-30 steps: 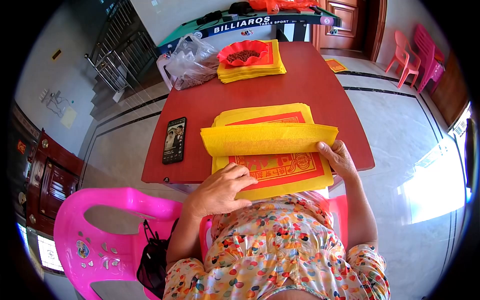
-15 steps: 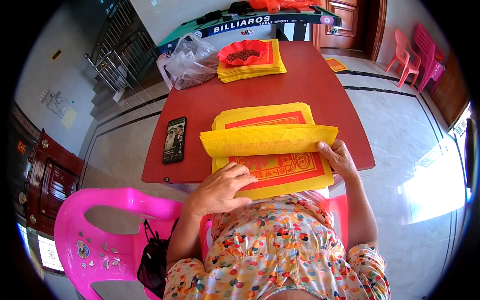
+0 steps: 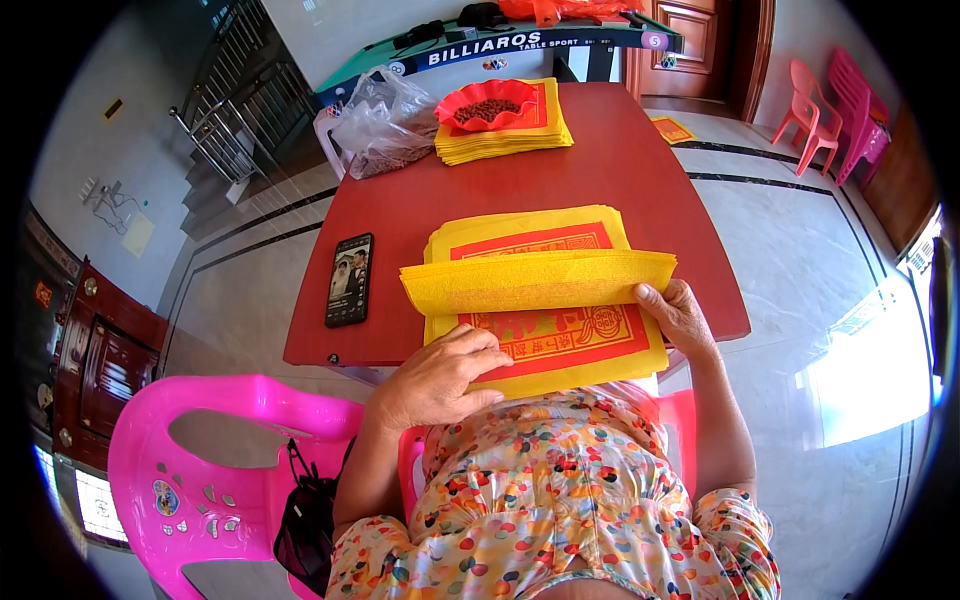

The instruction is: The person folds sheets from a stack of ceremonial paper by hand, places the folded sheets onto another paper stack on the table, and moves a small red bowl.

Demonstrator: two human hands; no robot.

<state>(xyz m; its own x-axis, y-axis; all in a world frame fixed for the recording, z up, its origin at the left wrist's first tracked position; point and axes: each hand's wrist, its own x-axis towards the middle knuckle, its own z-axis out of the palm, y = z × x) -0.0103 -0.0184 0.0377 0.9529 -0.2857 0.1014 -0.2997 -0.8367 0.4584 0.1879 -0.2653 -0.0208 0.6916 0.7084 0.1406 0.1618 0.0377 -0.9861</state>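
Note:
A stack of yellow joss paper, printed in red with gold characters, lies at the near edge of the red table. Across its middle, a folded-over joss paper sheet stands up in a loose curl. My right hand pinches the right end of this fold between thumb and fingers. On the lower left of the stack rests my left hand, thumb apart, fingers lying on the printed face. The left end of the fold is free.
The red table carries a phone, a plastic bag and another paper stack topped by a red dish of small brown pieces. A pink chair holding a black bag stands at left. A billiard table is behind.

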